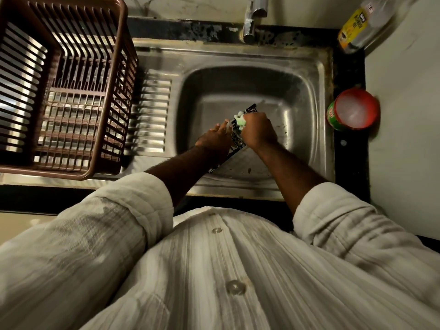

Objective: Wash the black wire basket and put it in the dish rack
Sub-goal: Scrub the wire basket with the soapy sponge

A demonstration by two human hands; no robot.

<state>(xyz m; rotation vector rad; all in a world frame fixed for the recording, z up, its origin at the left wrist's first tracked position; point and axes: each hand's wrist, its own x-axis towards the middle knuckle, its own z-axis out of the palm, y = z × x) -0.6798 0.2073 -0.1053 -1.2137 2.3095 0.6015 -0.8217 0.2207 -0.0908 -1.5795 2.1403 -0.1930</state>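
Note:
The black wire basket (pixel 238 139) stands on edge, tilted, inside the steel sink bowl (pixel 292 96). My left hand (pixel 214 139) holds its left side, fingers laid against the wire. My right hand (pixel 258 131) grips a soapy pale green sponge (pixel 240 120) pressed against the basket's upper edge. Both hands hide most of the basket. The brown plastic dish rack (pixel 112 120) stands on the drainboard at the left, with nothing in it.
A chrome tap (pixel 253 17) rises behind the sink. On the black counter at the right sit a red-rimmed tub of dish soap (pixel 353 109) and, farther back, a clear bottle with a yellow label (pixel 359 25). A white wall runs along the right.

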